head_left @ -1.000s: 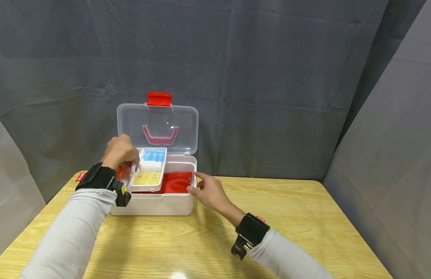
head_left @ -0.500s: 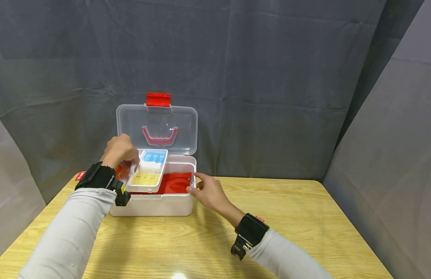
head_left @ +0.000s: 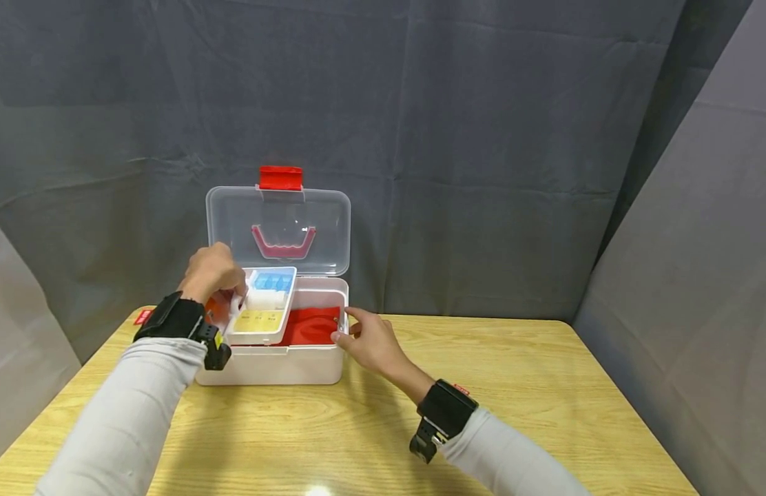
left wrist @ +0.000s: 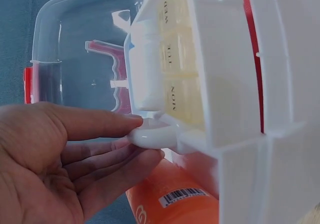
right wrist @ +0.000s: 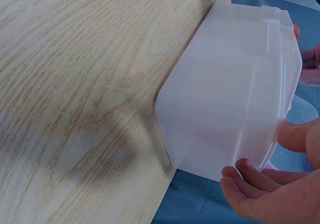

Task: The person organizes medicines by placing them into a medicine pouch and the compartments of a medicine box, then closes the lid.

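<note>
A white plastic storage box point(head_left: 271, 365) stands on the table with its clear lid point(head_left: 321, 227) raised. A white inner tray point(head_left: 288, 313) lies over the box's left part. It carries a blue pill organizer point(head_left: 273, 280), a white roll point(head_left: 265, 300) and a yellow pill organizer point(left wrist: 181, 76) marked MON, TUE, WED. My left hand point(head_left: 212, 272) pinches the tray's white handle point(left wrist: 155, 135) between thumb and fingers. With thumb and fingertips, my right hand point(head_left: 375, 343) holds the box's right rim. Red cloth-like material point(head_left: 311, 326) shows inside, right of the tray.
An orange bottle point(left wrist: 167, 186) with a barcode is near the left hand, by the tray's left end. A red latch point(head_left: 280, 178) tops the lid, which has a pink handle point(head_left: 284, 251). Grey curtains point(head_left: 482, 172) stand behind the wooden table point(head_left: 482, 365).
</note>
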{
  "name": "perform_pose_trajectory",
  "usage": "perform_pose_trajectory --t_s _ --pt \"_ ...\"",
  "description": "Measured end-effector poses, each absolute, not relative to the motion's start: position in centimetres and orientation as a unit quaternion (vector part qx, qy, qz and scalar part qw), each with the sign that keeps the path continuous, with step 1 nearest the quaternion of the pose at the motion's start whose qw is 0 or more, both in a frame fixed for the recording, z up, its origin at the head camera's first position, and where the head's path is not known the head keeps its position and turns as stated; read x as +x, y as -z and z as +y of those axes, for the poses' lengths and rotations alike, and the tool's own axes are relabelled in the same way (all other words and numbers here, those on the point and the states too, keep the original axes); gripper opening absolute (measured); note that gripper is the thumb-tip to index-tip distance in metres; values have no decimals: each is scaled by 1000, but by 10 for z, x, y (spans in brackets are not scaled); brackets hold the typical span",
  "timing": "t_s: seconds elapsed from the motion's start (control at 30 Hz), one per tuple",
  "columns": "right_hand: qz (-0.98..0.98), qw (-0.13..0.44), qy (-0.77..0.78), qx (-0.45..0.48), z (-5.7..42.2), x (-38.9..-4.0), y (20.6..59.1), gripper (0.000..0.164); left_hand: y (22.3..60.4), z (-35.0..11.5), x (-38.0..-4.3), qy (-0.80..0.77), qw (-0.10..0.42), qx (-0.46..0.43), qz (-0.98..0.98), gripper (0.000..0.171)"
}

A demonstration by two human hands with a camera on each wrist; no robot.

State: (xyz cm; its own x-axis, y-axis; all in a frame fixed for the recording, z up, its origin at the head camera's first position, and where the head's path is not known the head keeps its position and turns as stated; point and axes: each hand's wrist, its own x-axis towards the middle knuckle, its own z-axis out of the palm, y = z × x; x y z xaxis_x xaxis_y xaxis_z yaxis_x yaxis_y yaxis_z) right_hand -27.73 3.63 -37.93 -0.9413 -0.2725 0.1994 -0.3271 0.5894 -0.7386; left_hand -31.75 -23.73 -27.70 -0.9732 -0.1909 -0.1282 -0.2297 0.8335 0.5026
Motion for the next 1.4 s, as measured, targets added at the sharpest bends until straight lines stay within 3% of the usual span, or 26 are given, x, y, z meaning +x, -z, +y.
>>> perform_pose_trajectory --t_s 0.87,1.17,1.4 --pt "-889 37 -421 176 32 -276 379 56 293 -239 -319 -259 32 -104 960 25" --pt "-888 35 -422 177 32 -275 378 56 293 -238 -321 -249 32 -91 964 30" --pt "-890 32 -422 171 31 -274 377 55 293 -237 -320 -242 38 -86 966 23"
